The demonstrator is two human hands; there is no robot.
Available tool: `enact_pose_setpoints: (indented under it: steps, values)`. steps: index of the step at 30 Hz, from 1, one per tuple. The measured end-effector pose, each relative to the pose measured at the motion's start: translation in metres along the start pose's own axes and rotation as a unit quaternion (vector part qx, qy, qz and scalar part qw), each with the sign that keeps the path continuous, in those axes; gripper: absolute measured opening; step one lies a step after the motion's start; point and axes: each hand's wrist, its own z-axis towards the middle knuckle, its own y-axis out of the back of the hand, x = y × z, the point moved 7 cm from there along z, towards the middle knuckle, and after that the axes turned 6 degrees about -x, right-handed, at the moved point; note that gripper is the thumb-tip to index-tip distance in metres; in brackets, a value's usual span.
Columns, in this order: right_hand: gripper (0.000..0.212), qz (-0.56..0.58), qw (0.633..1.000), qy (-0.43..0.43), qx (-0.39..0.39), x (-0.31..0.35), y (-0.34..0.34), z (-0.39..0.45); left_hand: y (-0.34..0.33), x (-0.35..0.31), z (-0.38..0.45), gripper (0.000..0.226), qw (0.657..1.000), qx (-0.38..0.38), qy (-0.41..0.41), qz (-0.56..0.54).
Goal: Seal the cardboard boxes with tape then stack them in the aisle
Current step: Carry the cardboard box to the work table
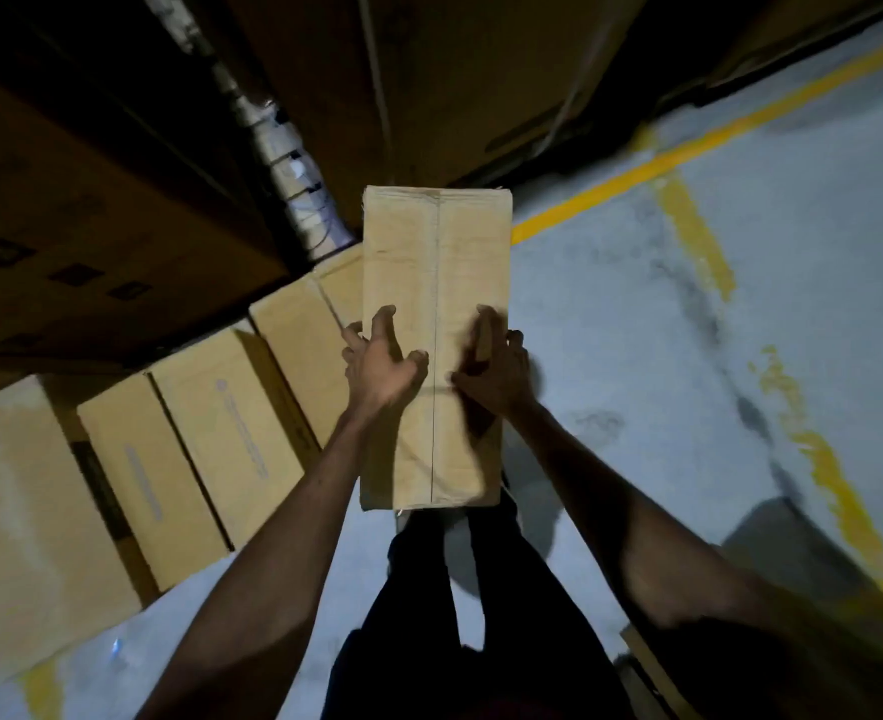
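A long, narrow cardboard box (437,345) sits upright in the middle of the frame, its top face toward the camera, with a seam running down its length and a strip of tape over it. Both of the person's arms reach in from the bottom of the frame to it. The left hand (385,363) rests on the box's left half with fingers spread and bent like claws, fingertips pressing the top face and the left edge. The right hand (496,368) is at the box's right edge, thumb laid across the top toward the seam; its fingers are blurred, and whether they hook over the side or only press on it cannot be told.

To the left of the box, a row of sealed boxes (190,449) runs from the lower left corner up toward the centre, the nearest of them just beside or touching the held box's left side. Above them, in the upper left, large dark cartons (91,200) rise in shadow, with a bundle of pale cables (289,163) in the gap between stacks. More tall cartons fill the top centre. The right half shows grey concrete floor (637,356) crossed by yellow painted lines (689,148). The person's dark trousers (429,589) show below the box.
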Motion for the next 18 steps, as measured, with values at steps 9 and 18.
enact_pose_setpoints:
  steps: [9, 18]
  values:
    - [0.094, 0.047, 0.964, -0.057, -0.254, -0.047, 0.216, -0.21, -0.031, -0.182, -0.18, 0.075, 0.959, 0.078, -0.271, 0.018]
    - [0.092, 0.102, 0.791, -0.185, -0.574, -0.135, 0.298, -0.51, -0.106, -0.271, -0.46, 0.068, 0.794, 0.198, -0.574, 0.028]
